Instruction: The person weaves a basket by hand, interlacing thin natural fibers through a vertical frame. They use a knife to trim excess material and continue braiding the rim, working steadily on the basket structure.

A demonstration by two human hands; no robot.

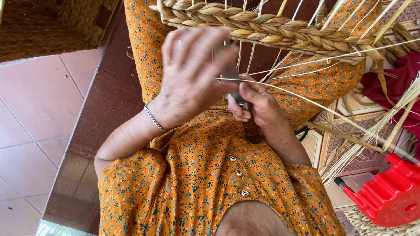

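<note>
Head view: the right hand (258, 105) is closed around a tool (250, 126) with a dark wooden handle. The tool's long axis runs near vertical in frame, tip toward the braided rim (271, 30). The left hand (192, 74) is blurred, fingers half curled at the strands (306, 102); its grip cannot be determined. Risk: the tip may slip and nick the left fingers, or split a strand.

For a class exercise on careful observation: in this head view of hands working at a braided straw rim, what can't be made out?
- Left hand: fingers motion-blurred.
- Tool in right hand: tip hidden behind the left hand.
- Braided rim: cut off by the top edge.
</note>
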